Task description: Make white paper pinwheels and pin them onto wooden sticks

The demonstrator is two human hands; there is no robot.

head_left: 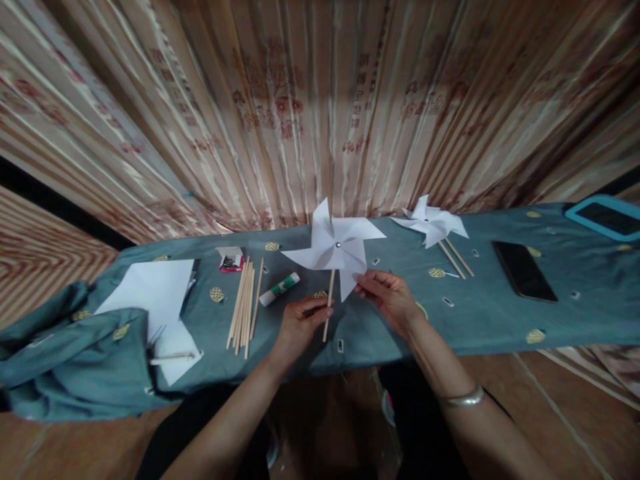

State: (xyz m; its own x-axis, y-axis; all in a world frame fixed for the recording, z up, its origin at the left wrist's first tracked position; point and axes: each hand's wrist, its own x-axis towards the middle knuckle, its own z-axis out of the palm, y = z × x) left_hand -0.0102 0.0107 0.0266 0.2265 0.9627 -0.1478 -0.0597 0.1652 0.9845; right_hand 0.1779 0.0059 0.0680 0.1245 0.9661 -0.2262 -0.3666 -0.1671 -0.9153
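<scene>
The pinwheel (327,250) between my hands looks assembled, my left hand (300,325) pinching its stick (331,288) and my right hand (387,297) a lower blade (351,283), with finished-looking blades (436,228) on 2 sticks (452,259) beyond my right and bare sticks (244,310) unused leftward.

A room in what appears to be a private home, where patterned curtains (280,113) printed with red trees and lettering hang in folds along the far side. A long table draped in a teal cloth (480,323) dotted with yellow motifs stands before them, above a brown tiled floor (520,383) on the near side. A dark phone (524,270) lies at right. Wooden sticks (245,310) and a glue stick (280,289) at left, beside a white paper pinwheel (343,248), suggest a household craft corner.
</scene>
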